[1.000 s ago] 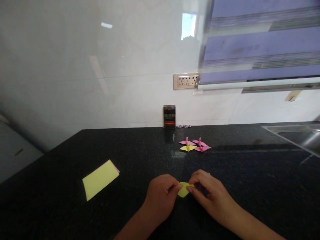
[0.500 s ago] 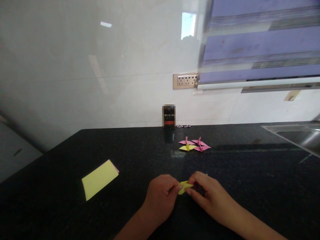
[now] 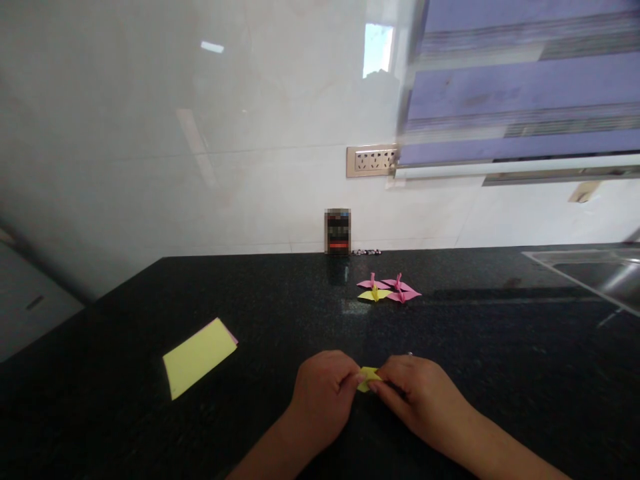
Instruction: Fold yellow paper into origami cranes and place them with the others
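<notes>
A small piece of folded yellow paper [image 3: 369, 379] is held between my two hands, low over the dark countertop. My left hand [image 3: 326, 392] pinches its left end between thumb and fingers. From the other side, my right hand [image 3: 423, 393] is closed on its right end, the fingertips covering part of it. Beyond my hands stand several paper cranes: a yellow crane [image 3: 375, 295] in front at the left, and pink cranes [image 3: 403, 296] beside and behind it. To the left lies a stack of yellow paper [image 3: 200, 359] with a pink edge showing under it.
On the black speckled countertop [image 3: 270, 300], a pixelated dark upright object [image 3: 338, 232] stands against the tiled wall, a beaded strand [image 3: 367, 253] beside it. A metal sink [image 3: 605, 273] is at the right. Above are a socket panel [image 3: 373, 161] and a purple striped blind [image 3: 510, 100].
The fingers of my right hand have come down and closed further over the yellow paper, whose pointed right tip is now covered. My left hand has barely moved.
</notes>
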Action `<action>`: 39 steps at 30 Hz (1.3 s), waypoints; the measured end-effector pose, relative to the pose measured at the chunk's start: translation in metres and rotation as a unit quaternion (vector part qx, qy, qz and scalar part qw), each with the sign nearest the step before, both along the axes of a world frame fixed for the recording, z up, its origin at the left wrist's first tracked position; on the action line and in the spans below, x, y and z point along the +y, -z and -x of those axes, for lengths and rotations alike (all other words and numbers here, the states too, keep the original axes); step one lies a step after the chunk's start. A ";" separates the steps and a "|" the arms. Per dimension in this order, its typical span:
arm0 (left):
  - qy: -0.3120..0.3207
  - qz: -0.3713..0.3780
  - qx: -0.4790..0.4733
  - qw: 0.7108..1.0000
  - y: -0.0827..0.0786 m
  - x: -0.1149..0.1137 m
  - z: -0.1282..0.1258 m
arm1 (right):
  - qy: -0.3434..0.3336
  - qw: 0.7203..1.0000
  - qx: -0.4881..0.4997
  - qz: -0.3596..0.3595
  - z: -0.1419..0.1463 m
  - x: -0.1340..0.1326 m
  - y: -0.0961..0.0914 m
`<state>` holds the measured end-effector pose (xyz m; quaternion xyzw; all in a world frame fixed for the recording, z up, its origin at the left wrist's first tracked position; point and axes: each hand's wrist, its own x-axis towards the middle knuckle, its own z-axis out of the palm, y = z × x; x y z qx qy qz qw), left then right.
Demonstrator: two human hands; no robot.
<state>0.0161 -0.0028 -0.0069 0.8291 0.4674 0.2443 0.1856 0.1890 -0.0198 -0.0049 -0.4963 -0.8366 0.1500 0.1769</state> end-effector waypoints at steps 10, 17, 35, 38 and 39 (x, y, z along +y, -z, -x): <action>-0.007 0.031 -0.051 0.998 0.001 0.002 0.004 | 0.045 0.984 0.168 0.034 0.003 0.005 0.003; 0.021 0.082 -0.096 0.992 -0.001 -0.004 0.001 | -0.010 0.981 0.193 0.024 0.011 0.002 -0.003; -0.009 0.147 -0.198 0.969 -0.004 0.001 0.005 | 0.021 0.984 0.176 0.018 0.002 0.003 0.000; -0.012 0.150 -0.207 0.967 -0.006 0.002 0.006 | 0.023 0.985 0.172 0.008 0.000 0.003 0.000; -0.013 0.151 -0.207 0.967 -0.007 0.002 0.006 | 0.022 0.985 0.168 0.007 0.000 0.003 -0.001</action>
